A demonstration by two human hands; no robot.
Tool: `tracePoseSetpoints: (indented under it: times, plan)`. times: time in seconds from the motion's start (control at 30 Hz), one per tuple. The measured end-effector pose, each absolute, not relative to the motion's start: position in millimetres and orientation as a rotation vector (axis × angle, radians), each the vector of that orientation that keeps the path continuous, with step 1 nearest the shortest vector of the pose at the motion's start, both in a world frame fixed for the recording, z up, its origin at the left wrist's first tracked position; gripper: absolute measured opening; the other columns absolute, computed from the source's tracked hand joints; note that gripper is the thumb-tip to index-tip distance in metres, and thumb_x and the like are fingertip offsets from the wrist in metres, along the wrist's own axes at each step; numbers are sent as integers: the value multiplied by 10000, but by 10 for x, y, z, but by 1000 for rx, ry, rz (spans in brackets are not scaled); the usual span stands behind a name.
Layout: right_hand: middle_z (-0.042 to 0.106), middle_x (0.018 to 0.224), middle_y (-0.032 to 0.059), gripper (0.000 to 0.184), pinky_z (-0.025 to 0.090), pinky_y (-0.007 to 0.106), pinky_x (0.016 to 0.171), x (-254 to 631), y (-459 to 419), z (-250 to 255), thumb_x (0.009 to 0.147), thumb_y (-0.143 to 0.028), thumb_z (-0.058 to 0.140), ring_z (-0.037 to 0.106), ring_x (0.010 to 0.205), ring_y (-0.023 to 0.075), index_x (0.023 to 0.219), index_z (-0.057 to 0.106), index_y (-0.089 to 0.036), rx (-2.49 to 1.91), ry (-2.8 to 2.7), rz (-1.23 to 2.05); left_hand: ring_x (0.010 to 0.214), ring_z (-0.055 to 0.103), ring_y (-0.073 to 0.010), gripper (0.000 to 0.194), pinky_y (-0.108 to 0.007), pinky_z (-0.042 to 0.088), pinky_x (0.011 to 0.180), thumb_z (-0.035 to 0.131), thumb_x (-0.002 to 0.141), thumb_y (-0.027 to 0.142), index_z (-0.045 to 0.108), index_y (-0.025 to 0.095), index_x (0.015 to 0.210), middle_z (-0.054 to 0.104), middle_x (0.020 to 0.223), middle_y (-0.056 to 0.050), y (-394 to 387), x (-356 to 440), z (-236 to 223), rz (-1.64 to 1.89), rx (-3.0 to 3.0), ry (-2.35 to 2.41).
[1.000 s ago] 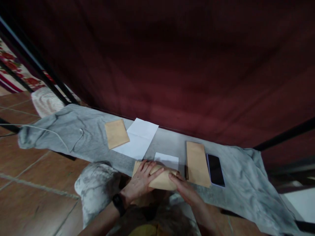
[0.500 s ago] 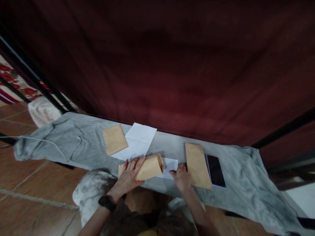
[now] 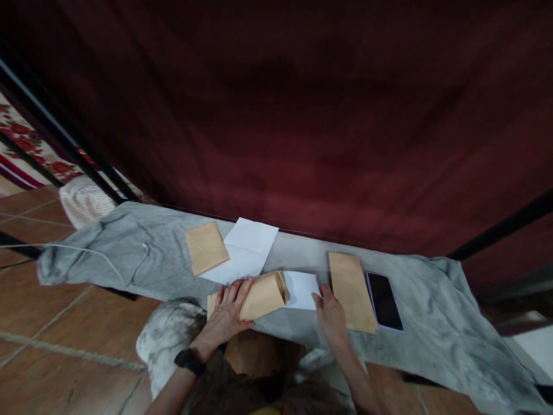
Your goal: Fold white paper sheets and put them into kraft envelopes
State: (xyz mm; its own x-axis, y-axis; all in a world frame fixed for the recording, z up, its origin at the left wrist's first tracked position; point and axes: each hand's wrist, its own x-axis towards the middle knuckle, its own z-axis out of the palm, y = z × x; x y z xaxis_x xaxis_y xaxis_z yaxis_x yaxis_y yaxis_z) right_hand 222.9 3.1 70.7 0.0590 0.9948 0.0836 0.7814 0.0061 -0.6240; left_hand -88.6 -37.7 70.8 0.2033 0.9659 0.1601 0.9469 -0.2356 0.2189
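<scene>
A brown paper envelope (image 3: 263, 300) lies along the front of the cloth-covered surface, its mouth bulging open to the right. My left hand (image 3: 231, 305) rests across it, fingers over the top and thumb at the lower edge, keeping hold of it. To its right is a folded white paper (image 3: 300, 290), whose left end meets the envelope's mouth; I cannot tell whether it reaches inside. My right hand (image 3: 329, 308) pinches that paper's right edge between thumb and fingers, close beside a pile of brown envelopes (image 3: 352, 291).
A phone (image 3: 384, 301) lies right of the pile. Farther back on the left are another brown envelope (image 3: 207, 248) and a creased white sheet (image 3: 253, 245). A white cable (image 3: 93, 253) crosses the grey cloth (image 3: 436, 311). A dark red curtain (image 3: 302, 144) hangs behind.
The white paper has come up level with the envelope's mouth and shows more of its face. My right hand has shifted slightly right along its edge. My left hand stays on the envelope.
</scene>
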Motion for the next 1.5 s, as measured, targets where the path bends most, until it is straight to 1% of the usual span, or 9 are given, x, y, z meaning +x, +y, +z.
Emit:
tracePoseSetpoints:
  times: [0.1,0.23,0.43,0.53,0.73,0.93,1.03,1.17,1.5]
  plan:
    - [713,874,75,377,544,325,587,2397,97,887,920,-537,450,689,728,237,1048,586,-209,-1612,-1473,781,1361,400,-363,1136,-567,211,1154,752,673,321,51,276,1566,445,1434,-141,-376,-884,707,403,2383,1893]
    - [704,1000,80,507,575,308,558,2465,142,995,829,-656,530,676,806,227,1065,562,-209,-1436,-1206,967,1354,414,-368,1129,-572,204,1156,753,669,334,72,275,1568,460,1432,-144,-367,-859,720,426,2374,1892]
    - [707,780,61,450,559,309,599,2367,36,784,832,-648,521,675,736,235,912,631,-219,-1504,-1372,968,1365,409,-379,1175,-592,195,1157,784,649,368,61,279,1571,452,1445,-153,-352,-865,674,402,2336,1858]
    - [684,720,21,438,546,297,518,2403,19,728,811,-628,539,650,628,207,921,652,-219,-1495,-1366,1112,1366,412,-383,1193,-609,182,1159,787,656,387,34,274,1573,452,1448,-160,-351,-885,639,389,2339,1856]
    - [570,564,-43,303,439,235,403,2596,73,802,771,-518,580,519,423,131,678,566,-230,-1533,-1490,1258,1364,415,-377,1203,-606,174,1172,801,654,446,51,266,1577,465,1444,-153,-366,-861,652,382,2409,1816]
    - [634,658,-3,355,483,248,500,2404,3,788,813,-550,535,612,613,179,745,639,-217,-1543,-1482,1277,1377,397,-375,1199,-590,199,1173,806,654,495,87,244,1579,468,1447,-161,-343,-690,755,414,2457,1768]
    - [691,773,23,382,533,286,708,2148,-86,775,875,-550,488,657,772,199,785,684,-234,-1509,-1477,1114,1384,383,-379,1194,-598,184,1174,809,660,467,81,241,1578,455,1453,-167,-317,-560,794,459,2475,1720]
    - [714,1010,59,335,485,294,920,1919,-133,745,924,-418,436,657,974,199,896,718,-239,-1375,-1577,1029,1386,370,-385,1177,-604,164,1178,813,647,392,106,218,1573,444,1449,-178,-306,-410,826,515,2484,1669]
    - [711,876,49,269,496,271,755,1966,-37,720,858,-227,466,661,819,185,788,725,-203,-1453,-1691,1193,1389,358,-362,1136,-585,206,1170,777,670,284,92,221,1574,422,1465,-170,-326,-342,853,578,2489,1607]
